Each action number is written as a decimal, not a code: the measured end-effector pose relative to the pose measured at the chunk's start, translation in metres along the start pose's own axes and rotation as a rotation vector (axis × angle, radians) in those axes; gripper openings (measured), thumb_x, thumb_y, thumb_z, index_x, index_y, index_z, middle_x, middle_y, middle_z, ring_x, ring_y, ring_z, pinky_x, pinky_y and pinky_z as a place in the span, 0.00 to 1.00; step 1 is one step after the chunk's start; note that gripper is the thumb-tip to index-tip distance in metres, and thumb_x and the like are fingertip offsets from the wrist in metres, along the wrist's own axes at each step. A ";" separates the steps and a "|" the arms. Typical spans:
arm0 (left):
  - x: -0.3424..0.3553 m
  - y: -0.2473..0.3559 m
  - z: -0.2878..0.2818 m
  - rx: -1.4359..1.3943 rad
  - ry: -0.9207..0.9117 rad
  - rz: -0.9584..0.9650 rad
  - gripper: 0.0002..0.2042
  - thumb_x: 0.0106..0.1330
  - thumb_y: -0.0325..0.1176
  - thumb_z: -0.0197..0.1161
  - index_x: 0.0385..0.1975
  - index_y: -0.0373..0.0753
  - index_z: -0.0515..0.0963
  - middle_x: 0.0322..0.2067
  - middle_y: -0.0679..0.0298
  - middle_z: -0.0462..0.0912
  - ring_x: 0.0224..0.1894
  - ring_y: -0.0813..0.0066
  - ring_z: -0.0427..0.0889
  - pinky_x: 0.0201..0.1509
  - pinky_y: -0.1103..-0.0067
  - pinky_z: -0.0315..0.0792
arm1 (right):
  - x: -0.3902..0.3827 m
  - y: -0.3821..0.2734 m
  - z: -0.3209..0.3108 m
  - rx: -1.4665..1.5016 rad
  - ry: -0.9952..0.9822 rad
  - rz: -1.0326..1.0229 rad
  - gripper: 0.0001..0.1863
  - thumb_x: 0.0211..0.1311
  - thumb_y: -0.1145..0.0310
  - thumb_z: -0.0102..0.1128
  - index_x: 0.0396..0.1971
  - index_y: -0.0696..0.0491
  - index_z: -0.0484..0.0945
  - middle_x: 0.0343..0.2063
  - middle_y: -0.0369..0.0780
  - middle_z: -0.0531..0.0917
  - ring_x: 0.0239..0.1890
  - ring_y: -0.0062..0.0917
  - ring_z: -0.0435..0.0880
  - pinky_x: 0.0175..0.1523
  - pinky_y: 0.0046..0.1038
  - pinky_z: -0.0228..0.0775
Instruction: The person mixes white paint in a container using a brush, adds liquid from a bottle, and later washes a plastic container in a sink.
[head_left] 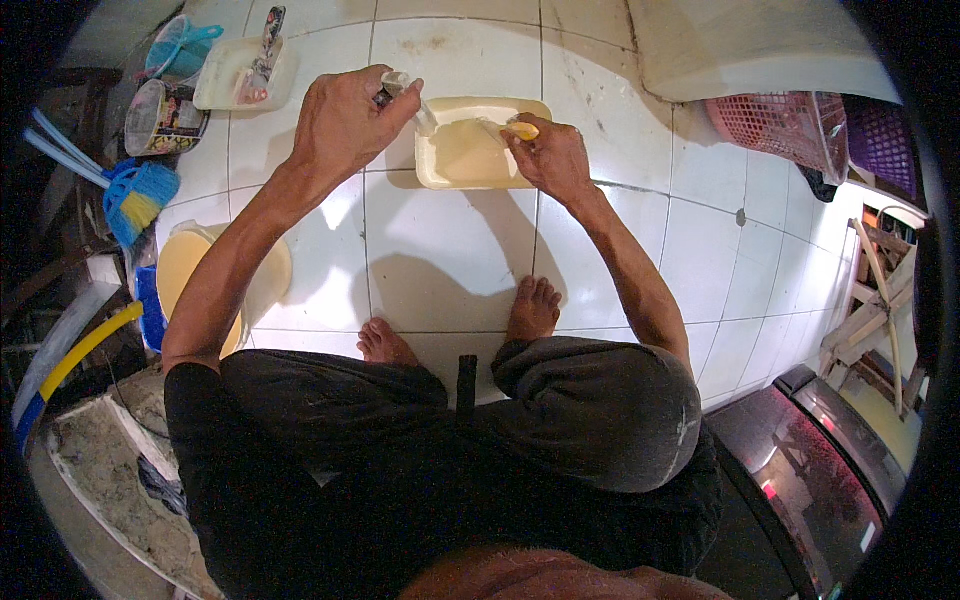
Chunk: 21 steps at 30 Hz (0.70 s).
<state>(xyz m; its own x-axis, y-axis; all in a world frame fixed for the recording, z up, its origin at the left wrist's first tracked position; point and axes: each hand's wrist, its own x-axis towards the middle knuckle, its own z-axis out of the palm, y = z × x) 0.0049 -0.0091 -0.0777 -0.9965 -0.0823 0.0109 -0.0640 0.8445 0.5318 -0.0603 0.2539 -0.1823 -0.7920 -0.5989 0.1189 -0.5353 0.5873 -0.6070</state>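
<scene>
A shallow cream-yellow tray [440, 175] with pale liquid or paste in it lies on the floor in front of me. Over its left end my left hand [345, 120] is closed on a pale, narrow tool [425, 118], whose exact kind I cannot make out; its lower end is at the tray. My right hand [550, 160] grips a small yellow-handled tool [523, 131] at the tray's right side, its pale tip inside the tray.
Left stand a white tray [215, 85] with a tool, blue and clear containers [150, 115], a blue broom [138, 195] and a cream bucket [185, 270]. Pink and purple baskets [775, 130] sit upper right, wooden pieces [865, 300] and a dark glossy object [790, 470] lower right.
</scene>
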 end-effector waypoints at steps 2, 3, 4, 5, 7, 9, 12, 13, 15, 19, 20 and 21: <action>0.001 0.001 -0.001 -0.003 0.011 0.013 0.20 0.65 0.48 0.60 0.26 0.33 0.79 0.14 0.57 0.77 0.15 0.67 0.76 0.22 0.72 0.69 | -0.002 -0.004 -0.011 -0.120 0.023 0.003 0.12 0.58 0.59 0.60 0.36 0.52 0.80 0.23 0.46 0.83 0.22 0.42 0.83 0.28 0.40 0.76; 0.000 0.002 -0.002 -0.007 0.010 0.011 0.20 0.65 0.49 0.59 0.26 0.33 0.79 0.14 0.58 0.77 0.15 0.68 0.75 0.22 0.72 0.69 | -0.003 -0.008 -0.017 -0.119 0.022 0.002 0.12 0.58 0.59 0.60 0.36 0.52 0.80 0.23 0.46 0.83 0.22 0.42 0.83 0.28 0.40 0.76; 0.000 0.003 -0.003 -0.011 0.009 0.008 0.20 0.65 0.49 0.59 0.26 0.34 0.79 0.13 0.58 0.77 0.15 0.68 0.75 0.22 0.72 0.68 | -0.004 -0.012 -0.024 -0.118 0.048 0.012 0.12 0.58 0.61 0.62 0.36 0.53 0.81 0.23 0.47 0.84 0.23 0.41 0.83 0.29 0.37 0.76; 0.000 0.001 -0.003 -0.011 0.010 0.005 0.20 0.65 0.49 0.59 0.26 0.34 0.79 0.13 0.58 0.77 0.15 0.68 0.75 0.22 0.72 0.68 | -0.004 -0.015 -0.029 -0.117 0.075 0.022 0.12 0.58 0.63 0.63 0.36 0.55 0.82 0.24 0.48 0.84 0.24 0.40 0.84 0.30 0.35 0.76; 0.001 0.000 -0.003 0.002 0.027 0.041 0.20 0.65 0.48 0.59 0.26 0.34 0.79 0.13 0.58 0.77 0.14 0.69 0.74 0.21 0.73 0.68 | -0.004 -0.021 -0.038 -0.116 0.082 0.020 0.11 0.57 0.64 0.63 0.36 0.55 0.82 0.24 0.47 0.84 0.23 0.41 0.84 0.30 0.35 0.76; 0.001 -0.002 0.000 -0.011 0.040 0.046 0.20 0.65 0.48 0.59 0.25 0.34 0.79 0.13 0.59 0.77 0.14 0.69 0.74 0.21 0.73 0.67 | -0.004 -0.020 -0.038 -0.116 0.091 0.020 0.11 0.57 0.64 0.63 0.35 0.55 0.81 0.24 0.47 0.84 0.23 0.41 0.83 0.29 0.35 0.76; 0.001 0.001 0.000 -0.039 0.045 0.049 0.20 0.65 0.48 0.59 0.26 0.34 0.79 0.13 0.59 0.77 0.14 0.71 0.74 0.21 0.73 0.67 | -0.006 -0.008 -0.023 -0.197 0.084 -0.037 0.11 0.57 0.65 0.63 0.35 0.55 0.80 0.23 0.47 0.83 0.22 0.42 0.83 0.28 0.36 0.75; 0.001 0.002 0.000 -0.053 0.038 0.045 0.20 0.66 0.48 0.59 0.26 0.34 0.79 0.13 0.59 0.77 0.14 0.71 0.74 0.21 0.73 0.68 | -0.009 -0.006 -0.017 -0.170 0.080 -0.051 0.10 0.57 0.65 0.62 0.35 0.55 0.80 0.23 0.47 0.83 0.22 0.42 0.83 0.28 0.36 0.75; 0.000 0.000 0.003 -0.049 0.035 0.037 0.20 0.66 0.48 0.59 0.26 0.34 0.79 0.12 0.59 0.76 0.14 0.71 0.74 0.21 0.73 0.68 | -0.012 -0.010 -0.008 -0.143 0.074 -0.066 0.10 0.57 0.65 0.62 0.35 0.55 0.80 0.22 0.47 0.83 0.22 0.42 0.82 0.27 0.36 0.75; 0.000 0.002 0.000 -0.034 0.015 0.055 0.19 0.66 0.47 0.59 0.27 0.33 0.79 0.13 0.59 0.77 0.15 0.72 0.75 0.21 0.74 0.68 | -0.021 -0.015 0.007 0.006 0.063 -0.008 0.10 0.59 0.63 0.60 0.31 0.55 0.80 0.23 0.47 0.82 0.23 0.41 0.82 0.27 0.37 0.75; 0.000 0.004 0.000 -0.035 0.014 0.056 0.19 0.66 0.47 0.59 0.27 0.33 0.79 0.13 0.59 0.77 0.15 0.72 0.75 0.21 0.74 0.68 | -0.022 -0.012 0.007 0.028 0.070 0.023 0.10 0.59 0.63 0.60 0.31 0.54 0.80 0.23 0.46 0.82 0.22 0.39 0.83 0.27 0.36 0.75; -0.001 0.005 -0.001 -0.062 0.013 0.057 0.19 0.66 0.47 0.59 0.27 0.33 0.79 0.13 0.59 0.77 0.15 0.72 0.76 0.22 0.74 0.68 | -0.021 -0.010 0.008 0.053 0.076 0.051 0.10 0.59 0.63 0.60 0.30 0.54 0.81 0.23 0.46 0.83 0.22 0.38 0.84 0.27 0.35 0.75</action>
<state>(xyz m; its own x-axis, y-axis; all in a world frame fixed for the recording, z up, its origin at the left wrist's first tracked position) 0.0060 -0.0054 -0.0743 -0.9977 -0.0427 0.0535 -0.0037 0.8137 0.5812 -0.0360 0.2567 -0.1851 -0.8388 -0.5250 0.1445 -0.4790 0.5852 -0.6543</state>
